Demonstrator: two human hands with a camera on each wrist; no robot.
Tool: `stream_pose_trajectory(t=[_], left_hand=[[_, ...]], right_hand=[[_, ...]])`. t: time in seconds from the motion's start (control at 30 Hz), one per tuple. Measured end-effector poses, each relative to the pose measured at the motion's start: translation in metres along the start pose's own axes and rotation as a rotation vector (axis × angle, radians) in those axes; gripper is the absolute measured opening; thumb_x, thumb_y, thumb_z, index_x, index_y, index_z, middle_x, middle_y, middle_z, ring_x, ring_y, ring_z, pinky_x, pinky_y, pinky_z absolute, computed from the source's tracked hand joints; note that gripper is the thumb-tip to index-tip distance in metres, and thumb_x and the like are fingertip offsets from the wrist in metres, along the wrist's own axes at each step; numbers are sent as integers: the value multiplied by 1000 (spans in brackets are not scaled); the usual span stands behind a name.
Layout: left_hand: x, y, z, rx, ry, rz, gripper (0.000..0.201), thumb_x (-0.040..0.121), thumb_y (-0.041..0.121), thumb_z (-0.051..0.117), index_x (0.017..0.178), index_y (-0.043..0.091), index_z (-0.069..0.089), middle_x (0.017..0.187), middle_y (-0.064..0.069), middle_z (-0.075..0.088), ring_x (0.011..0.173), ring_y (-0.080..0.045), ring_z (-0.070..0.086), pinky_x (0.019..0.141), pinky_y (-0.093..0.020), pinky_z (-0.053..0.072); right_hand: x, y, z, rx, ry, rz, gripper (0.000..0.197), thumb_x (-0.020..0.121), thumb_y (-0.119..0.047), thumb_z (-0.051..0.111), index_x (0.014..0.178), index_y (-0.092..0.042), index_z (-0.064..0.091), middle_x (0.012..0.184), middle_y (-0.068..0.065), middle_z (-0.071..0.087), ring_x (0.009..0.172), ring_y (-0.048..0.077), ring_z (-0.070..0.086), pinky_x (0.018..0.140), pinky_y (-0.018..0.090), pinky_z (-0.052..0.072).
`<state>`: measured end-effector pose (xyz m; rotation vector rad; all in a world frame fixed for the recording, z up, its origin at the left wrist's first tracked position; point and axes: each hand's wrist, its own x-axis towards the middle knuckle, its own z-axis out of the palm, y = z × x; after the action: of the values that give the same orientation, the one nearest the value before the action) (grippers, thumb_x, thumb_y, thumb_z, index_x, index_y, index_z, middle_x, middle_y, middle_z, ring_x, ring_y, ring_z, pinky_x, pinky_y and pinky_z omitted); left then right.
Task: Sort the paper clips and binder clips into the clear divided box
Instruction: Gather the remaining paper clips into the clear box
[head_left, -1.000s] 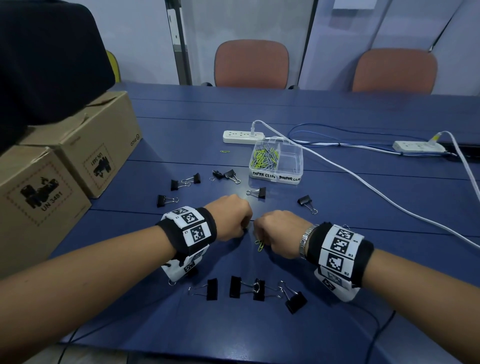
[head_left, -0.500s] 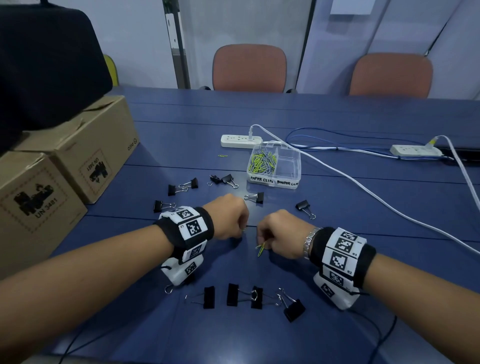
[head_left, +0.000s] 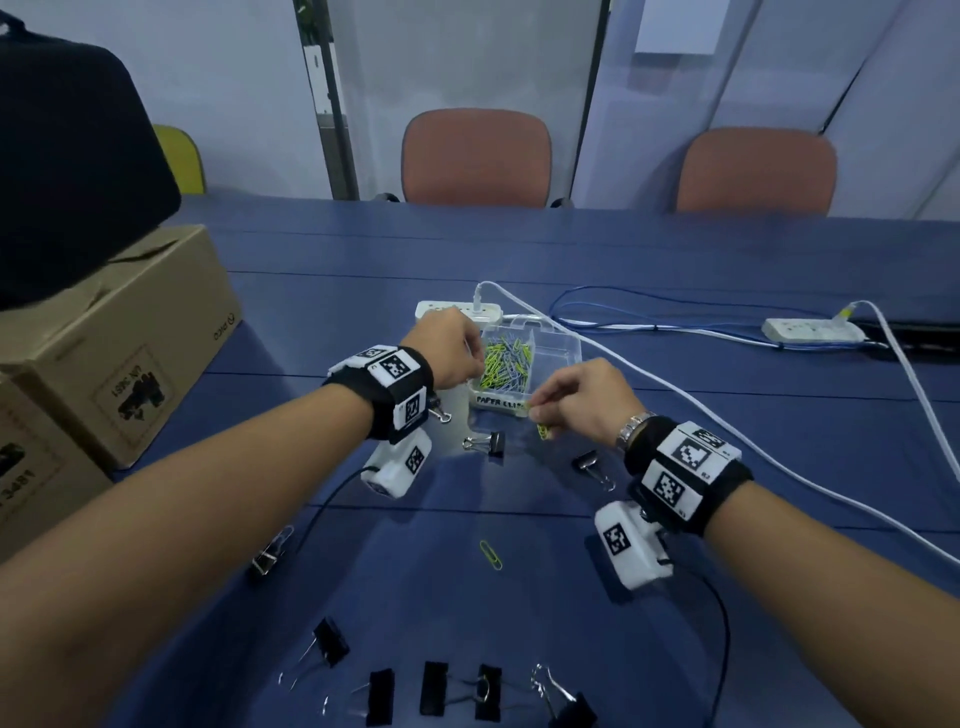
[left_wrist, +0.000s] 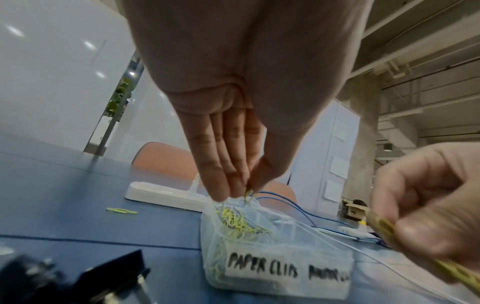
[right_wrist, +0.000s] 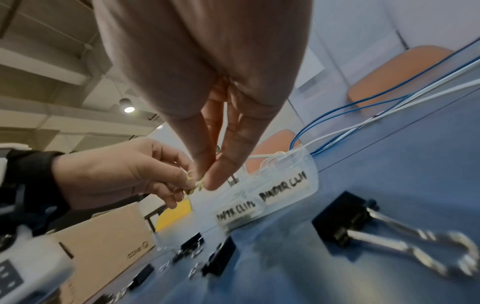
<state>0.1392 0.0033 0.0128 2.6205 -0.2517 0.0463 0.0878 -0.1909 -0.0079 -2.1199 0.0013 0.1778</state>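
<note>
1. Starting at the far left of the head view, around nine o'clock of the blue table (head_left: 675, 597), one black metal binder clip (head_left: 267, 556) lies unsorted beside the left forearm.
2. Along the near edge, at six o'clock, five more black binder clips (head_left: 434, 686) lie in a rough row, none sorted yet.
3. At the centre, a lone yellow-green wire paper clip (head_left: 491, 554) lies on the table, still to be picked up.
4. The left hand (head_left: 451, 349) hangs over the clear plastic divided box (head_left: 558, 349), fingers pointing down, thumb and fingertip pinching a yellow paper clip (left_wrist: 248, 195) just above the pile; I judge it is about to be dropped.
5. The box sits near twelve o'clock of the hands. Its left compartment, labelled for paper clips, holds a heap of yellow-green and grey paper clips (head_left: 506, 364); the right compartment, labelled for binder clips, looks empty.
6. Just in front of the box lie two further binder clips (head_left: 488, 442).
7. The right hand (head_left: 582, 402) pinches another yellow paper clip (head_left: 543, 429) at the box's front edge, not yet over the compartment.
8. Paper clips appear nearly done; the binder clips seem wholly left.
</note>
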Motion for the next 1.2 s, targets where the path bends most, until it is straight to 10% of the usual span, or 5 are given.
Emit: stream_pose_trajectory(t=[0.53,1.2], left_hand=[[44,-19,40,37,-22,89,13,84,16,67,89,17,79,89,-3,73,84,-22,67,73,-29,54],[38,-23,37,33,1,111,12,82,18,67,87,20,77,86,1,73,85,-22,68,74,-36,58]], right_hand=[[105,-15,5,19,218,89,9,75,2,81,72,-5,76,73,12,75,64,27,73,68,38,64],[143,-24,20,-124,265,90,15,77,0,79,68,-11,76,67,5,74,57,18,72,56,28,61]])
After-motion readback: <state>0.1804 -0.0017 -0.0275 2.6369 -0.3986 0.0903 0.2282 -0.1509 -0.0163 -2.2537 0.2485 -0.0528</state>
